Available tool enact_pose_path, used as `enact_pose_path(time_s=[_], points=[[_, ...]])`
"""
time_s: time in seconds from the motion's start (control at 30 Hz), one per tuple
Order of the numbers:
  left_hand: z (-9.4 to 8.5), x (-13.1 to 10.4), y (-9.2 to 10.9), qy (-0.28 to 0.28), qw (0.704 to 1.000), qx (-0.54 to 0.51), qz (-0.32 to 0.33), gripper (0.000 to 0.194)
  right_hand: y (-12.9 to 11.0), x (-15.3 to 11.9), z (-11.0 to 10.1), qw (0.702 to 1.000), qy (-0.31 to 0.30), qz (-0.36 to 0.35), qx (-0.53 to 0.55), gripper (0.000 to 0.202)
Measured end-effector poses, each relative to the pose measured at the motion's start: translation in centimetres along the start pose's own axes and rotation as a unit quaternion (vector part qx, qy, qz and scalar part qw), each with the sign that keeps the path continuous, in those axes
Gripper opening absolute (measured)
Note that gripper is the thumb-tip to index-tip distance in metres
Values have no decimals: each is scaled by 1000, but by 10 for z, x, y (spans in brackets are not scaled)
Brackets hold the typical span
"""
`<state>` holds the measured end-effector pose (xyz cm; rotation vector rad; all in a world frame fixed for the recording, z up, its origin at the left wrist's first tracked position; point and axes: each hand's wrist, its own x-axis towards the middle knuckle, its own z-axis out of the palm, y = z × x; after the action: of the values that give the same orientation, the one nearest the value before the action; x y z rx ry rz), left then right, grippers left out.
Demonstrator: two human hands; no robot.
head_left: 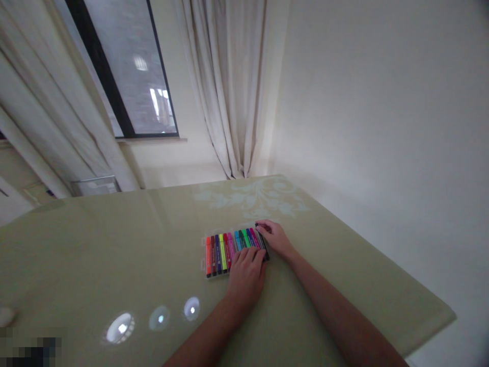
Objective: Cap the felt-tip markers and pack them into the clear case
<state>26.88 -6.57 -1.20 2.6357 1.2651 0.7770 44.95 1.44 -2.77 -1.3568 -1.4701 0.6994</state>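
A row of coloured markers [219,255] lies side by side in a shallow clear case [202,264] on the table. Orange is at the left end, and blues, greens and pinks follow to the right. My left hand [247,272] rests palm down across the lower part of the row, fingers stretched over several markers and hiding their ends. At the row's right end is a black marker [262,239], slightly tilted. My right hand [275,238] pinches its upper end between thumb and fingers. The left fingertips reach close to its lower end; whether they touch it I cannot tell.
The glossy green table [153,265] carries a pale floral pattern and lamp reflections. Its right edge runs beside a white wall [382,127]. Beyond the far edge hang beige curtains [233,92] by a dark-framed window [133,66]. A pale object [6,316] sits at the left.
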Motion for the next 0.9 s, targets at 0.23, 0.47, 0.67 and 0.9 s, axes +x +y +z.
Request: enact_pose_path(time_s=[0.23, 0.47, 0.67, 0.9], points=[[7, 0, -5, -11, 1000, -5, 29, 37, 2, -4, 2, 996, 2, -38, -86, 22], [10, 2, -6, -15, 999, -19, 36, 38, -2, -7, -1, 989, -19, -64, -133, 17], [12, 2, -7, 0, 998, 11, 65, 41, -7, -11, 2, 980, -16, -75, -184, 20], [10, 2, -13, 65, 995, 37, 65, 36, -5, -10, 2, 967, 47, -48, -244, 19]])
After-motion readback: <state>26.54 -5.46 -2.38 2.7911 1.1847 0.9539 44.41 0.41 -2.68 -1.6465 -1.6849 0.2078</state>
